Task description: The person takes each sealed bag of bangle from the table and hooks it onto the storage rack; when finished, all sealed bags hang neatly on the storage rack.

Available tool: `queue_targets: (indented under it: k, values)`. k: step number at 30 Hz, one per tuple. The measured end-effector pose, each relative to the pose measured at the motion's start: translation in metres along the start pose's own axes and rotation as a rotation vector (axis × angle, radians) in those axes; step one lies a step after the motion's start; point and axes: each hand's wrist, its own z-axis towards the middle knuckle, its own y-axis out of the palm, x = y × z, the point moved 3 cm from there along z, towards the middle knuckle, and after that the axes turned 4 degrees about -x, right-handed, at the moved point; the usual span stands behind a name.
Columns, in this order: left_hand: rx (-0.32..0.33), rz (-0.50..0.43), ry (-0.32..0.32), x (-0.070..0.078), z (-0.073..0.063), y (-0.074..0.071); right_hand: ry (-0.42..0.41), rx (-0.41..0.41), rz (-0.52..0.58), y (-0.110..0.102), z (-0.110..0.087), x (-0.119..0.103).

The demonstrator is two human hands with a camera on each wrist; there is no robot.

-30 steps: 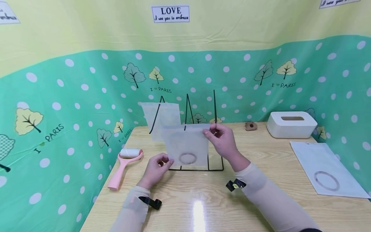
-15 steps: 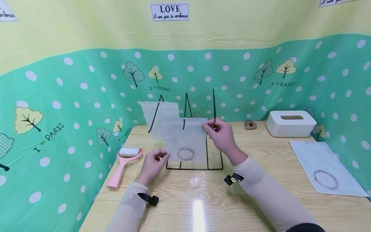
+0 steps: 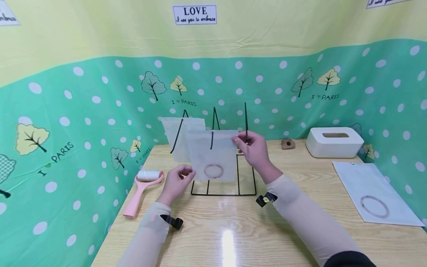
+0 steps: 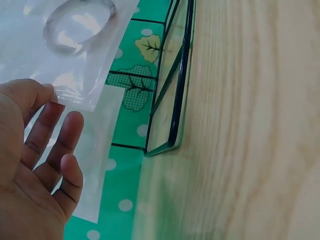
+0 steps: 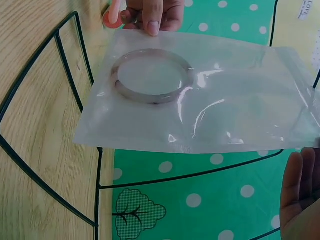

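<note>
A translucent flat bag [image 3: 200, 154] with a bangle [image 5: 150, 98] inside hangs upright at the middle prong of a black wire rack [image 3: 223, 194]. The prong's front end [image 3: 211, 142] shows in front of the bag's upper middle. My left hand [image 3: 174, 184] pinches the lower left corner between thumb and index finger, its other fingers loosely bent in the left wrist view. At the upper right corner, my right hand [image 3: 257, 151] pinches the bag's edge. Another translucent bag [image 3: 180, 146] hangs behind on the left prong. Whether the prong passes through a hole is too small to tell.
A pink lint roller [image 3: 138, 196] lies at the left. To the right, a white tissue box [image 3: 333, 144] stands behind a large white bag [image 3: 353, 178] with a ring on it. A small brown object [image 3: 288, 144] sits at the back, before a polka-dot curtain [image 3: 283, 96].
Both hands have raised the bag, and it has slid upward and back along the middle prong, so more of the prong now shows in front of it.
</note>
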Motion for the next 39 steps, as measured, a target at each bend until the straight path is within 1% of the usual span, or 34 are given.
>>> queue_targets:
  k: [4, 12, 16, 20, 23, 26, 27, 31, 34, 39]
  values:
    - [0.009, 0.011, 0.005, 0.0, 0.007, 0.001, 0.005, 0.01, 0.031, -0.001, 0.005, 0.003]
    - [0.037, 0.028, -0.023, 0.004, 0.019, 0.003, 0.004, 0.021, 0.017, -0.002, 0.017, 0.006]
    - [0.037, 0.041, -0.033, 0.005, 0.023, 0.007, 0.008, 0.033, 0.026, -0.003, 0.023, 0.011]
    - [0.039, 0.037, -0.041, 0.004, 0.028, 0.009, 0.002, 0.041, 0.001, -0.005, 0.027, 0.012]
    - [0.051, 0.034, -0.049, 0.003, 0.032, 0.01, 0.02, 0.037, -0.015, -0.004, 0.028, -0.001]
    - [0.065, 0.035, -0.074, 0.003, 0.036, 0.011, 0.055, 0.037, 0.005, -0.003, 0.032, -0.003]
    - [0.068, 0.039, -0.084, 0.003, 0.037, 0.011, 0.067, 0.039, 0.01, -0.003, 0.034, -0.002]
    - [0.074, 0.036, -0.115, 0.006, 0.042, 0.012, 0.089, 0.055, 0.038, -0.004, 0.043, 0.016]
    - [0.082, 0.023, -0.123, 0.008, 0.045, 0.012, 0.086, 0.065, 0.043, -0.004, 0.045, 0.019]
    - [0.119, 0.02, -0.136, 0.009, 0.05, 0.014, 0.079, 0.073, 0.053, -0.004, 0.048, 0.022]
